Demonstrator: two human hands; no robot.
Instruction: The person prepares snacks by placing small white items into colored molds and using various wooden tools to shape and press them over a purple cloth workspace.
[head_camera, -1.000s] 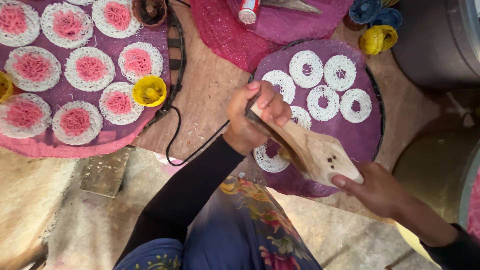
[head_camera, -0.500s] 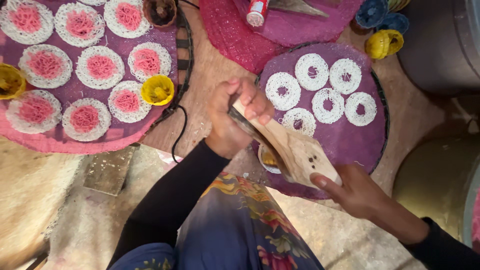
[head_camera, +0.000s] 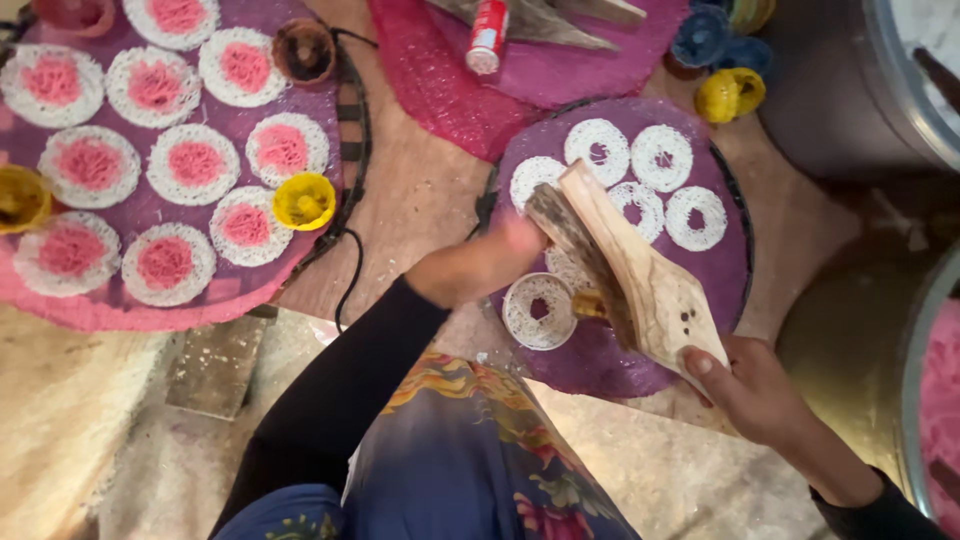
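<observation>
Head view, looking straight down at a person seated on the floor, dark sleeves and a floral blue garment filling the bottom of the frame. Both hands work a wooden hand press (head_camera: 630, 265), a paddle-shaped tool with small holes near its broad end. It is held tilted over a round purple mat (head_camera: 700, 290). The right hand (head_camera: 755, 385) grasps the broad lower end, thumb on top and fingers curled beneath. The left hand (head_camera: 480, 265), slightly blurred, is closed around the narrower upper end, wrist bent inward and forearm reaching up from the lap.

On the mat lie several white rings of thin noodle strands (head_camera: 660, 160). One white ring (head_camera: 540, 310) sits just below the press, nearest the person. The step in hand appears to be pressing out another ring onto the mat. The next move would likely call for a steady squeeze with both hands while circling the tool over a bare patch of mat, clear of the rings already laid.

To the left, well apart, a second purple mat (head_camera: 130, 215) carries many rounds with pink centres and white edges. A small yellow cup (head_camera: 303, 200) rests on it. A red and white tube (head_camera: 487, 35) lies on a pink mat (head_camera: 440, 90) at the top.
</observation>
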